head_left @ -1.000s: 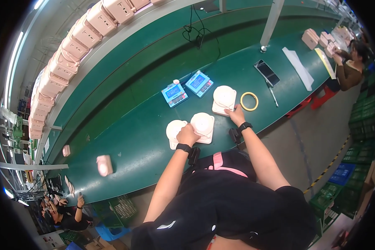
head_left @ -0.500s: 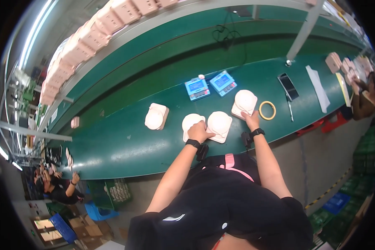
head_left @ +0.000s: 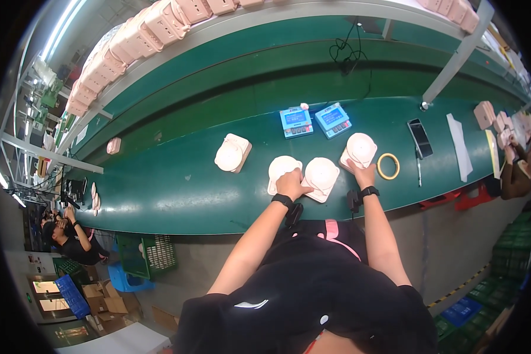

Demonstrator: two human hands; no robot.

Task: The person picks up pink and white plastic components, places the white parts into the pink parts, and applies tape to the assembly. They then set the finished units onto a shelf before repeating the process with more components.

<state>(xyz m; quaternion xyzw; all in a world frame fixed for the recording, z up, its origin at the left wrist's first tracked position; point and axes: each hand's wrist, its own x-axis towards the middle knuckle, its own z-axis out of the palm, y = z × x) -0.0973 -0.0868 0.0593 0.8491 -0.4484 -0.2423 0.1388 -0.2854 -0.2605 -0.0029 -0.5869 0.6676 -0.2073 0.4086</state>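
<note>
Three pale pink devices, each with a round disc on a squarish base, lie on the green table in front of me. My left hand (head_left: 291,186) curls its fingers over the left device (head_left: 284,167), and its thumb reaches to the edge of the middle device (head_left: 322,175). The fingertips are partly hidden. At the lower edge of the right device (head_left: 360,148), my right hand (head_left: 363,173) grips the base, thumb on top and the other fingers mostly out of sight. A fourth such device (head_left: 231,154) sits apart, farther left.
Two blue boxes with screens (head_left: 296,122) stand behind the devices. To the right lie a yellow ring (head_left: 388,166), a phone (head_left: 419,138), a thin pen-like tool (head_left: 419,171) and a white strip (head_left: 459,147). Pink housings (head_left: 159,26) line the shelf above. Co-workers sit at both ends.
The whole view has tilted and shifted slightly. Both hands stay at the same devices, which show no clear movement on the table.
</note>
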